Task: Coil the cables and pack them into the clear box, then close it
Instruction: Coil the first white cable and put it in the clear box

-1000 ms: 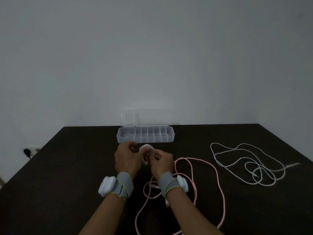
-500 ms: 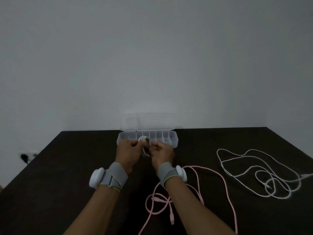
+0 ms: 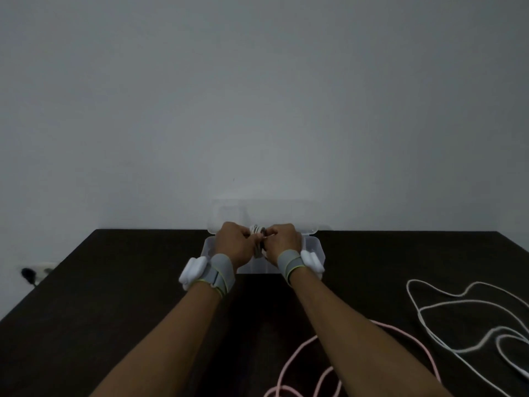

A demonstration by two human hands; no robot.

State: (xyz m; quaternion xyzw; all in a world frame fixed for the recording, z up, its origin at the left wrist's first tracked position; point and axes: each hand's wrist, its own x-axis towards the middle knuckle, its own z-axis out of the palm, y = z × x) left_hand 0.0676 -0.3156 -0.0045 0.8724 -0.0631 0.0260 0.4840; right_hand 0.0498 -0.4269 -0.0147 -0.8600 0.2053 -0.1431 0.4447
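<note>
Seating the coiled white cable (image 3: 256, 231) in the clear box (image 3: 314, 247), far centre of desk (image 3: 114, 296): left hand (image 3: 234, 244) and right hand (image 3: 282, 241) clenched on it. Loops should be kept pinched until pressed below the dividers.

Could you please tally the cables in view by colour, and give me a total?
White cables: 2, one coiled and gripped by both the left hand and the right hand over the clear box, one loose on the table.
Pink cables: 1, loose.
Total: 3
</note>
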